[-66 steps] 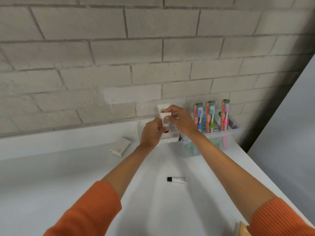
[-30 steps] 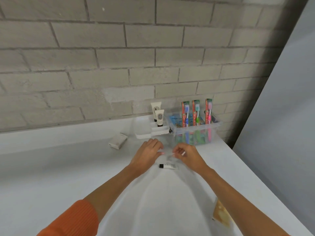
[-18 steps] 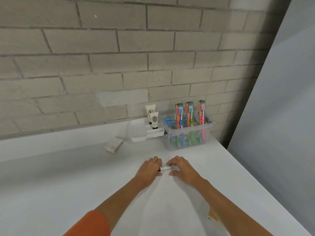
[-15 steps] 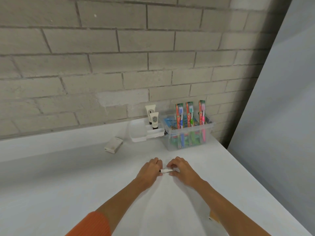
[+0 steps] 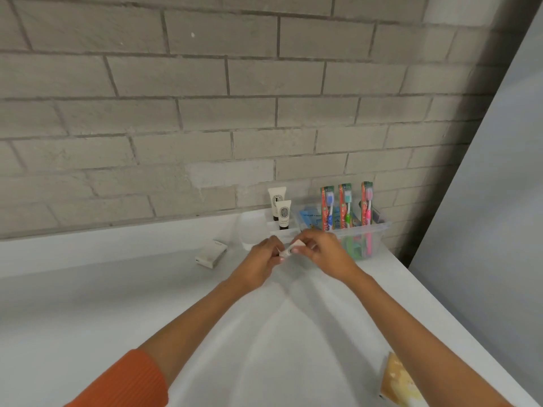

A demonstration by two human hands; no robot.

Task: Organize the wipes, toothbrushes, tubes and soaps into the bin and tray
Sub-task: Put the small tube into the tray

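Observation:
Both hands hold a small white tube [image 5: 291, 248] above the counter, just in front of the tray. My left hand [image 5: 261, 261] pinches its lower end and my right hand [image 5: 320, 249] grips its upper end. The white tray [image 5: 249, 230] sits against the wall with two white tubes [image 5: 280, 211] standing upright in it. To its right the clear bin [image 5: 373, 233] holds three packaged toothbrushes [image 5: 346, 205] upright and a blue wipes pack [image 5: 310, 218]. A white soap bar [image 5: 211, 253] lies on the counter left of the tray.
A yellow wrapped packet [image 5: 399, 383] lies on the white counter [image 5: 88, 304] near the front right edge, partly behind my right forearm. A grey brick wall [image 5: 205, 113] runs behind the counter. A pale panel [image 5: 493, 201] bounds the right side.
My hands closed on the small tube lying on the counter, lifted it, and carried it forward toward the tray.

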